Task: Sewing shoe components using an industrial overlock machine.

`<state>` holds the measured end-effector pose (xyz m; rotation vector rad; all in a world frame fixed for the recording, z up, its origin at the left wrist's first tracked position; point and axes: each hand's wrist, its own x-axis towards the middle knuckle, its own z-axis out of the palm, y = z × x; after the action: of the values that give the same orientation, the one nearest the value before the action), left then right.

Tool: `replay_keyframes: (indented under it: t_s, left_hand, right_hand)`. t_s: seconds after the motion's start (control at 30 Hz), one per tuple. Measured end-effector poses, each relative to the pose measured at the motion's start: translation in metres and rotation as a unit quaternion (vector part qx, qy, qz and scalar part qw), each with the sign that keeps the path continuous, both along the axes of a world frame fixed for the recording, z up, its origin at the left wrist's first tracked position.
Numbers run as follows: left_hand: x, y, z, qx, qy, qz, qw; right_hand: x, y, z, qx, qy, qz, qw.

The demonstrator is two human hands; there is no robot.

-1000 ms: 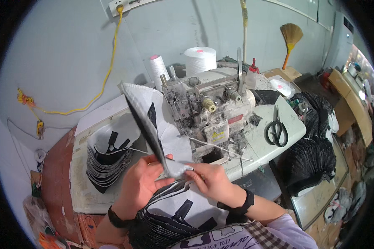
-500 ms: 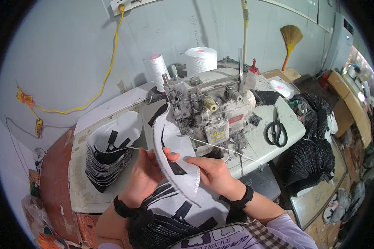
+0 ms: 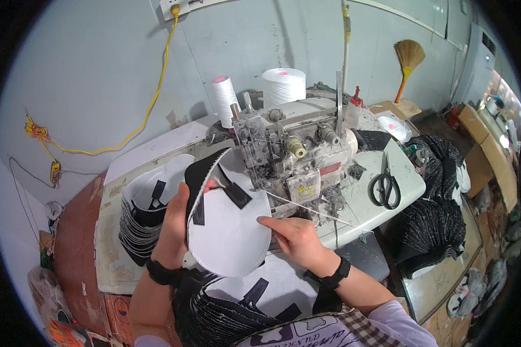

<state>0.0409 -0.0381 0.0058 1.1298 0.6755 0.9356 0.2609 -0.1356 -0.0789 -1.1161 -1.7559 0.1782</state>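
Observation:
A curved white fabric piece point(image 3: 228, 234) with a black outer side, black strap tabs and an overlocked edge is held up in front of the sewing machine point(image 3: 298, 150). My left hand point(image 3: 176, 228) is closed round its left side, with some fingers hidden behind the fabric. At the opposite edge my right hand point(image 3: 298, 238) pinches it between thumb and index finger. A white thread chain point(image 3: 312, 209) runs from beside the piece across the front of the machine. Below, in my lap, lies a stack of similar black and white pieces point(image 3: 220, 315).
Another stack of pieces point(image 3: 138, 231) stands on the table's left. Black-handled scissors point(image 3: 385, 188) lie right of the machine, with two thread cones point(image 3: 284, 85) behind it. More bundled pieces point(image 3: 431, 225) sit at the right. A yellow cable point(image 3: 150, 110) hangs on the wall.
The fabric piece has turned from nearly edge-on to show its white inner face, and its top tilts left. My left hand has shifted left and up with it; my right hand has barely moved.

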Motion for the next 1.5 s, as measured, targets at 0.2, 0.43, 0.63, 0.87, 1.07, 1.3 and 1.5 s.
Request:
replay_keyframes:
  t_s: [0.2, 0.43, 0.63, 0.87, 1.07, 1.3, 1.5]
  left_hand:
    - [-0.013, 0.016, 0.005, -0.035, -0.091, 0.02, 0.995]
    - [-0.052, -0.011, 0.016, -0.042, 0.079, 0.125, 0.988]
    - [-0.031, -0.078, 0.009, 0.173, 0.296, -0.049, 0.938]
    - [-0.009, -0.022, -0.028, 0.196, 0.502, 0.139, 0.831]
    - [-0.005, 0.033, 0.01, 0.386, 0.653, 0.234, 0.608]
    - [0.014, 0.063, 0.037, 0.649, 0.59, 0.019, 0.48]
    - [-0.058, 0.097, -0.014, 0.545, 0.759, -0.014, 0.356]
  right_hand:
    - [-0.001, 0.004, 0.01, 0.002, -0.026, -0.021, 0.999]
    - [-0.004, 0.017, 0.013, -0.006, -0.058, -0.061, 0.996]
    - [0.006, 0.013, 0.02, -0.025, -0.005, -0.041, 0.999]
    - [-0.002, -0.032, 0.004, -0.095, 0.029, 0.12, 0.988]
    - [-0.015, -0.043, -0.017, -0.07, 0.032, 0.132, 0.988]
    - [-0.015, -0.041, -0.009, -0.139, 0.009, 0.182, 0.973]
    - [0.004, -0.045, -0.007, -0.126, 0.043, 0.201, 0.97]
